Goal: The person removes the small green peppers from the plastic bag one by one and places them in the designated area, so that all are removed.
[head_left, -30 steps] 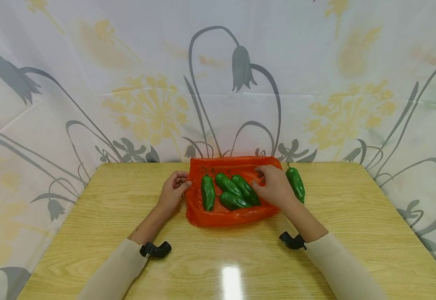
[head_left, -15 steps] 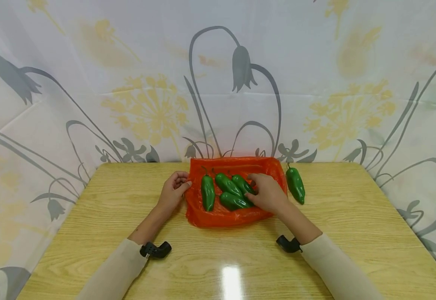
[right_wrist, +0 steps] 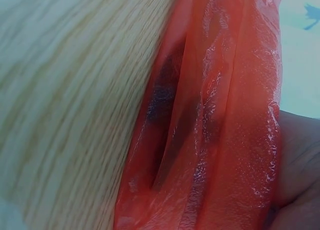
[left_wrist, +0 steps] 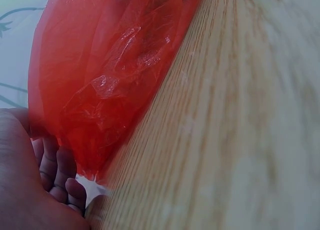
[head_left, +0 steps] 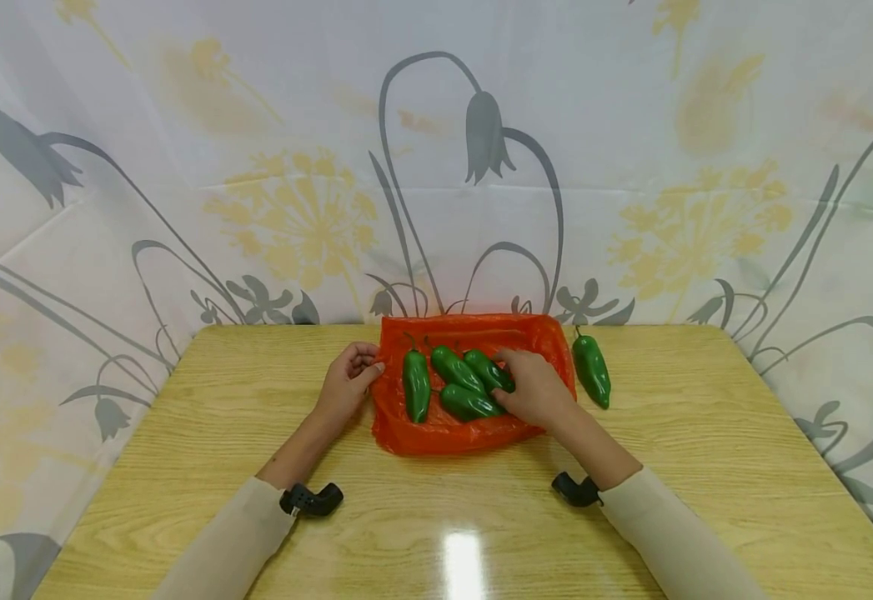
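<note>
A red plastic bag lies on the table with its mouth spread wide, several shiny green chili peppers inside it. At the bag's left edge, my left hand pinches the plastic between thumb and curled fingers; in the left wrist view these fingers bend beside the red film. My right hand reaches over the bag's right side, its thumb and fingers around the rightmost pepper inside, partly covering it. In the right wrist view, the bag wall hides most of that hand.
One more green chili pepper lies on the wooden table, just right of the bag. A white curtain with grey and yellow flowers hangs behind the table's far edge.
My right hand has moved left from the bag's right side onto the rightmost pepper in it, then stayed there. The left hand has kept still at the bag's edge.
</note>
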### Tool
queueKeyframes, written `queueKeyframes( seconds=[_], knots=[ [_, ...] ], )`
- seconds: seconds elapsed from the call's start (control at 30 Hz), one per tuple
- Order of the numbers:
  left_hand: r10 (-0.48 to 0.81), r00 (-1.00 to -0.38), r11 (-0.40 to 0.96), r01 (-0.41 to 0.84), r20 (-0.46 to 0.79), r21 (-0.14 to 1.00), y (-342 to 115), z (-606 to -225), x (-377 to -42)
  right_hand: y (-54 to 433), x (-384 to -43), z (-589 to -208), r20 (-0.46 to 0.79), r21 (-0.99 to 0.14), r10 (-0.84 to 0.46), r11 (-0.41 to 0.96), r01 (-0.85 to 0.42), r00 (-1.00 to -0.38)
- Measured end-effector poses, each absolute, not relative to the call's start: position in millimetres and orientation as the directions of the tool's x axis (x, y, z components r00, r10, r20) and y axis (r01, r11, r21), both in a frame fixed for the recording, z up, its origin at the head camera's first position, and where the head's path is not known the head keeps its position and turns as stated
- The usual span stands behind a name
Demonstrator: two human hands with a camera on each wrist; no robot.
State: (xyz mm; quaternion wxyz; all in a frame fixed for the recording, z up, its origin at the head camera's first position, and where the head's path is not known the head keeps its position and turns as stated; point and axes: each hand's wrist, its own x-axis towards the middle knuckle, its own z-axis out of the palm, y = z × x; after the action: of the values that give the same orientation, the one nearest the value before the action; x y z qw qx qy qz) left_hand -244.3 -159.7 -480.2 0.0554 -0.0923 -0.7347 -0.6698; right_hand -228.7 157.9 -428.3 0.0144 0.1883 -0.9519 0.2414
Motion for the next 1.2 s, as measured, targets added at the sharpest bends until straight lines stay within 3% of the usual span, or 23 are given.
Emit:
queueKeyframes(
  seconds=[1.2],
  knots=[
    [0.071,-0.974,0.110,0.223,0.216,0.969,-161,-479,-244,175,-221,-392,0.171,-0.504,-0.289,0.796,-0.336,-0.942]
  ],
)
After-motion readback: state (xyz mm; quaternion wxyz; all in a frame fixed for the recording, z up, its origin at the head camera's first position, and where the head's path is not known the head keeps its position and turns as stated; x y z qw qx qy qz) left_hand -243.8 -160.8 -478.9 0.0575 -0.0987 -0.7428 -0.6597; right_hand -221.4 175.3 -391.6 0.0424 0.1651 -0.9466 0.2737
